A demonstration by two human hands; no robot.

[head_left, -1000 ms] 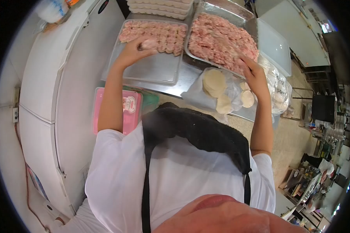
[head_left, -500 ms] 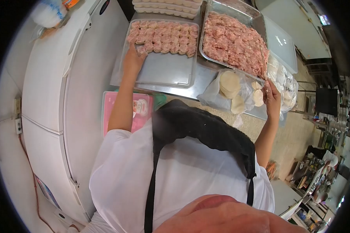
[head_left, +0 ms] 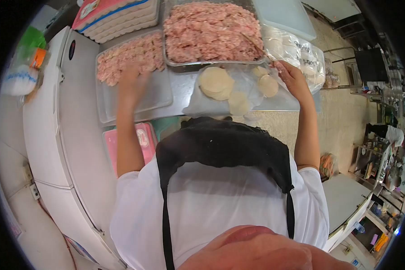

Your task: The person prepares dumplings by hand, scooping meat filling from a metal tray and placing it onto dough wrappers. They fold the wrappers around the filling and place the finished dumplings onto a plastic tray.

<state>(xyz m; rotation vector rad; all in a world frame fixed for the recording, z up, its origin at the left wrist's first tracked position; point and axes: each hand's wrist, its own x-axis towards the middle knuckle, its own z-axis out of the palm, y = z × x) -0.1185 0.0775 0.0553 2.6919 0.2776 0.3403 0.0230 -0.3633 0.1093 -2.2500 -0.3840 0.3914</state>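
My left hand [head_left: 131, 84], smeared by motion, is over the shallow plastic tray [head_left: 155, 96], at the front edge of rows of meat-filled dumplings [head_left: 130, 51]. Its fingers are too blurred to read. My right hand [head_left: 293, 78] is closed around the end of a thin stick [head_left: 256, 45], whose far end reaches over the ground meat [head_left: 211, 31] in a deep metal pan. Bits of meat cling to these fingers. Between the hands, a stack of round dumpling wrappers [head_left: 216, 83] lies on a plastic bag, with smaller wrapper pieces [head_left: 268, 85] near my right hand.
Stacked trays with a pink lid [head_left: 121, 18] stand at the back left. Bagged wrappers [head_left: 310, 63] and a translucent lid [head_left: 285, 18] are on the right. A white refrigerator [head_left: 83, 121] borders the left side; a pink container [head_left: 141, 137] sits below the steel table edge.
My view has turned, so the table's contents appear further left. My left hand has moved along the dumplings' front edge to the right. The stick in my right hand now extends over the meat.
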